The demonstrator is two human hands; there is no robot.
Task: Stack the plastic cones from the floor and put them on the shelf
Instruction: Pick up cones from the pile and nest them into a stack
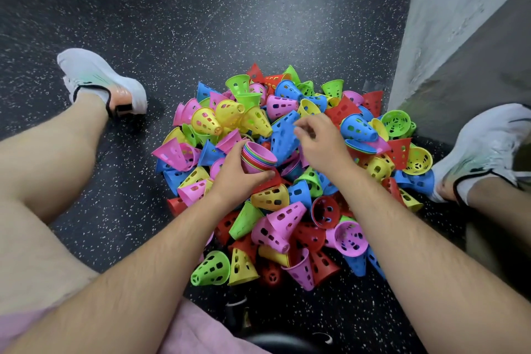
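Nested multicoloured plastic cones (258, 156) are gripped in the curled fingers of the left hand (237, 177). The right hand (320, 146) is half-curled over a blue perforated cone (283, 135), hold unclear. Grey wall (459, 23) rightward, speckled floor (143, 8) open leftward.

A loose heap of small perforated plastic cones (283, 221) in 5 colours, pink, yellow, green, blue and red, lies tumbled on the dark speckled floor (201, 23), most on their sides. 1 nested stack of cones (257, 159), pink outermost, tilts above the heap's middle, gripped by the left hand (238, 178).
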